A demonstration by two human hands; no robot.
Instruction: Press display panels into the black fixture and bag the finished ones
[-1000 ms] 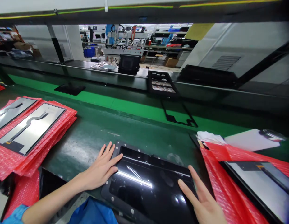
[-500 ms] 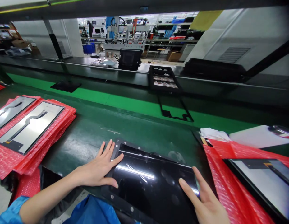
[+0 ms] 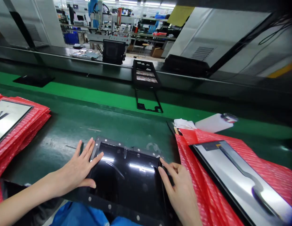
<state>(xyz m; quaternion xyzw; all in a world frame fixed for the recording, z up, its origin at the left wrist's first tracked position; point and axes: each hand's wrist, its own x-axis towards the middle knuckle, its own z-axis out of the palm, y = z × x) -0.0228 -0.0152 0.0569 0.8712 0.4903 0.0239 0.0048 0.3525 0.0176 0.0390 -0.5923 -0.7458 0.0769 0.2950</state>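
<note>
A glossy black screen panel lies in a dark frame dotted with small round silvery spots, at the front edge of the bench. My left hand rests with spread fingers on the left side of the frame, its index finger and thumb reaching onto the panel. At the panel's upper right corner, the thumb and index finger of my right hand are closed on the edge. Overhead lights reflect in the dark surface.
Red bubble-wrap sleeves with a silver-backed panel are at left. More red sleeves hold another panel at right, near a white bottle and white cloth. A thin black frame lies beyond.
My right hand has shifted from over the panel's right part to its upper right corner, and the panel's right edge now lies lower. The camera view has turned right.
</note>
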